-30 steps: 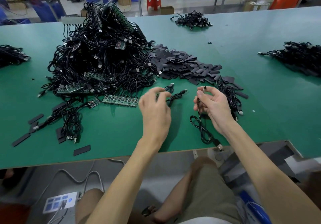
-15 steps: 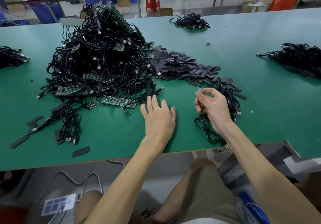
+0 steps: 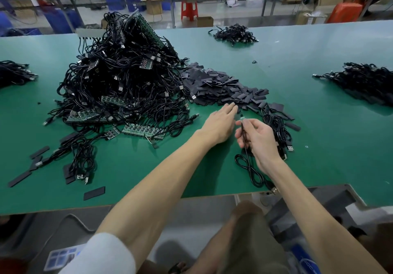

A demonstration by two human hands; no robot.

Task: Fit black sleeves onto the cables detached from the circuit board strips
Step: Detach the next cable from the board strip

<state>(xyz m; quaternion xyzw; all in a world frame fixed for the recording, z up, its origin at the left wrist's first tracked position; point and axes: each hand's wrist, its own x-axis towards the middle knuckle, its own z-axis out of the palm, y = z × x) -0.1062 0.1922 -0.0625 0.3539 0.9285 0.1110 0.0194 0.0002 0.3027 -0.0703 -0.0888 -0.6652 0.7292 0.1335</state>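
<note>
My right hand (image 3: 258, 139) pinches a black cable (image 3: 246, 163) near its end, where a small green board piece (image 3: 242, 118) sticks up. The rest of that cable loops on the green table (image 3: 297, 46) down to a plug at the front edge. My left hand (image 3: 221, 125) stretches forward with straight fingers, its fingertips touching the near edge of the pile of flat black sleeves (image 3: 219, 88). It holds nothing. A big heap of black cables on green circuit board strips (image 3: 119, 78) lies to the left.
A bundle of loose cables (image 3: 276, 127) lies just right of my right hand. Other cable piles sit at the far middle (image 3: 235, 34), the right (image 3: 365, 80) and the left edge (image 3: 12, 73). Stray sleeves (image 3: 94, 193) lie near the front left.
My left hand let go of a cable, lay flat on the table, then moved forward and right to the sleeve pile. My right hand kept its hold on the cable.
</note>
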